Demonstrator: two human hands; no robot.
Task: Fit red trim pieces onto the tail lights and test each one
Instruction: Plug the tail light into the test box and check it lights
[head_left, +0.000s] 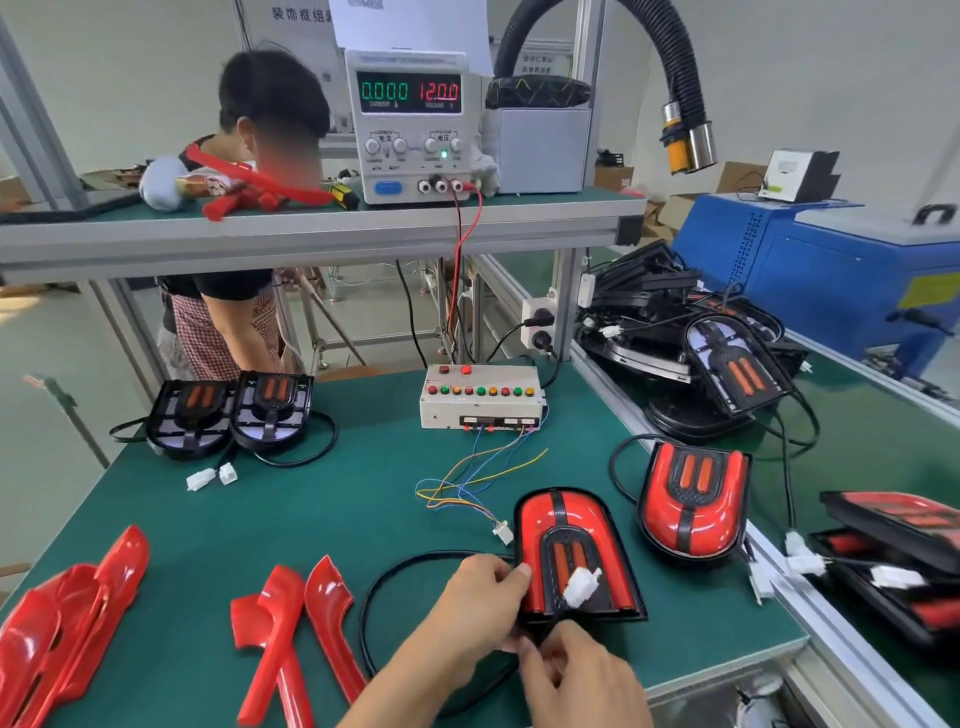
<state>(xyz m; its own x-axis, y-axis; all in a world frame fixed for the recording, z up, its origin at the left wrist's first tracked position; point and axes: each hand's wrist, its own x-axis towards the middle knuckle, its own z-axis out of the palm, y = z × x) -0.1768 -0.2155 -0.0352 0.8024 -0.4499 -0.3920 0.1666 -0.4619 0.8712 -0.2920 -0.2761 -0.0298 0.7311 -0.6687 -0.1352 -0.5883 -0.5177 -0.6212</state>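
Far left of grip: red trim pieces (67, 618) stacked on green table (332, 509), two more trim pieces (296, 623) nearer. Left hand (478, 597) curled, thumb on near edge of red tail light (571, 551). Right hand (576, 675) just below, fingers pinching black cable (379, 587); white connector (582, 587) lies on lens, just above grip. Right of grip: second finished tail light (693, 504). Beyond grip: test box (483, 397).

PSU display (409, 92): 0.000 A | 12.00 V | wall sign top: illegible
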